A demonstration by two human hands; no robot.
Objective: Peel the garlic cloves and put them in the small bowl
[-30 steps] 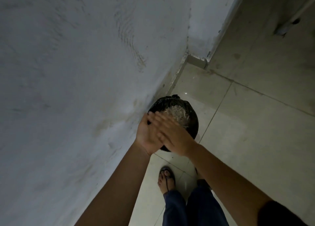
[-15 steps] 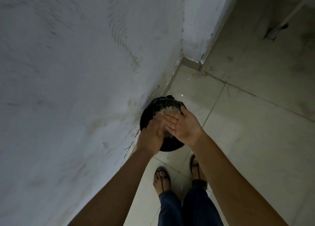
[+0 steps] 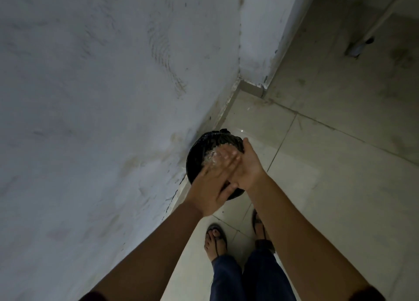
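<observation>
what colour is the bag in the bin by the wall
Black and glossy. The bag shows best in the head view, the only view there is.

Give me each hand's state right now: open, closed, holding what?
Left hand: open, fingers straight, palm against the other hand, holding nothing visible.
Right hand: open, fingers straight, over the round black bag-lined bin, nothing held.

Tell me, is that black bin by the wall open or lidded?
Open: no lid shows, and pale scraps lie visible inside the bin.
</observation>
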